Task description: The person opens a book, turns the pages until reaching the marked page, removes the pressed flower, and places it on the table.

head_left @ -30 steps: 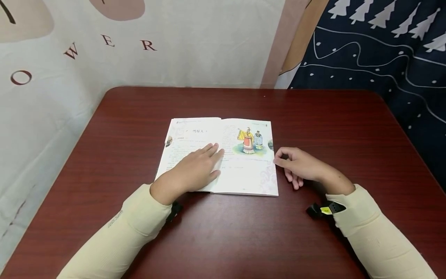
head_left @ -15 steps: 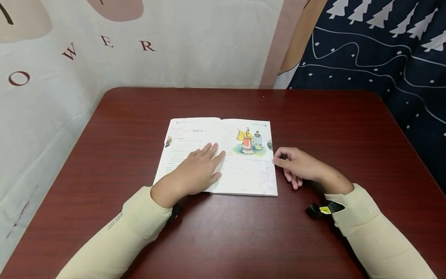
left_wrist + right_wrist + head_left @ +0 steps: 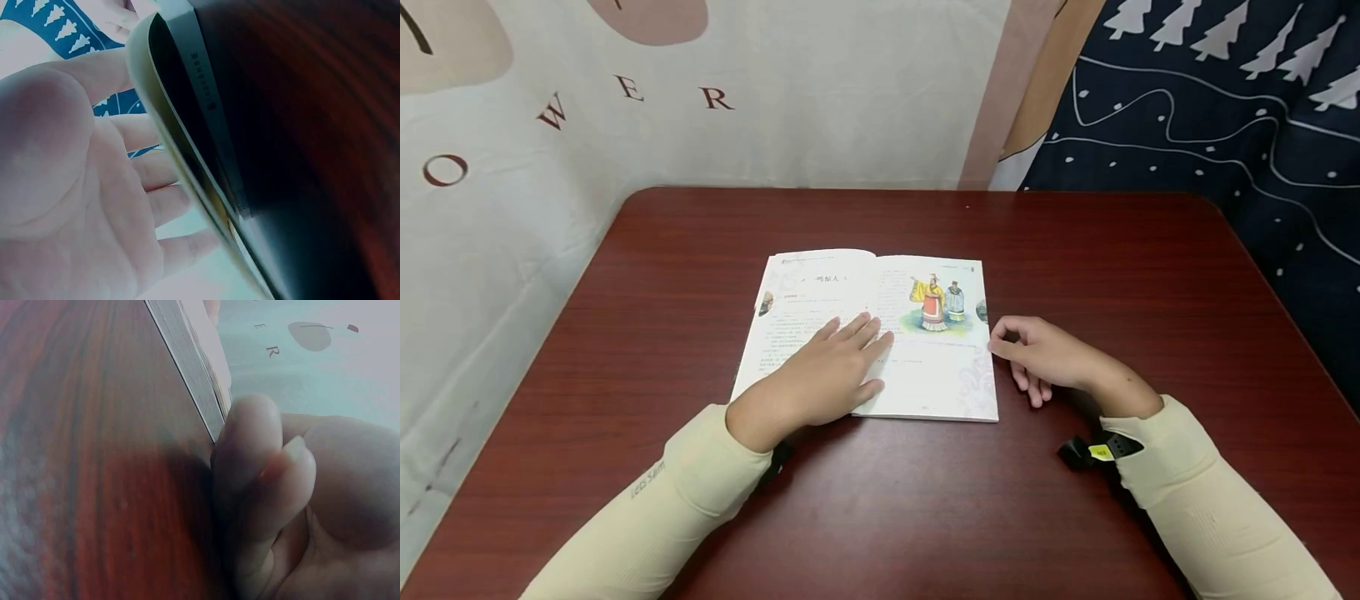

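An open book (image 3: 936,387) lies on the table, with printed text on its left page and two robed figures drawn on the right one. Across the left page and the fold, my left hand (image 3: 823,375) rests palm down with straight, slightly spread fingers. The left wrist view shows that palm (image 3: 81,187) and the book's spine (image 3: 209,94). At the right edge of the book, my right hand (image 3: 1045,354) pinches the edge with thumb and index finger; its other fingers hang loosely curled. In the right wrist view, curled fingers (image 3: 269,481) hide the pinch itself.
The dark red wooden table (image 3: 880,508) extends around the book on all sides. Behind it hang a pale cloth (image 3: 850,100) with letters and a navy cloth (image 3: 1187,108) with white trees. A black strap device (image 3: 1078,452) sits at the right wrist.
My left hand has slid slightly right and toward me over the pages, and the left page bulges a little more near the fold. The right hand has stayed at the book's edge.
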A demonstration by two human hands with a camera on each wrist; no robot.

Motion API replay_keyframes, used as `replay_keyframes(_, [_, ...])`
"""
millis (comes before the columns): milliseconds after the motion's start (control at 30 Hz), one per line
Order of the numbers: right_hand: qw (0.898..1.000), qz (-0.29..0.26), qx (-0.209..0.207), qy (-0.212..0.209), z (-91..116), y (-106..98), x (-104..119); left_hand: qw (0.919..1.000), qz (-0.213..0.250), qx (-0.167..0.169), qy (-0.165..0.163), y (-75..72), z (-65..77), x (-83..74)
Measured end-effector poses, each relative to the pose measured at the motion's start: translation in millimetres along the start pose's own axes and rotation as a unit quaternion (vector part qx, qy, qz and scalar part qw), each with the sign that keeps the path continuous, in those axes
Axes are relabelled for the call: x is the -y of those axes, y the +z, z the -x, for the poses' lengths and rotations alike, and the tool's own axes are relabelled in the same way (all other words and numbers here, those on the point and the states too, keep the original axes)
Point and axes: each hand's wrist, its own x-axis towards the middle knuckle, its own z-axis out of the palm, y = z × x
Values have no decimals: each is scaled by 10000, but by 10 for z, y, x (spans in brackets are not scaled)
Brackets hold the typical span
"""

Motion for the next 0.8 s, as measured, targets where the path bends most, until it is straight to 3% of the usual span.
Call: replay_keyframes(800, [10000,19,37,-12,-7,7,1,9983,234,-44,527,18,19,-45])
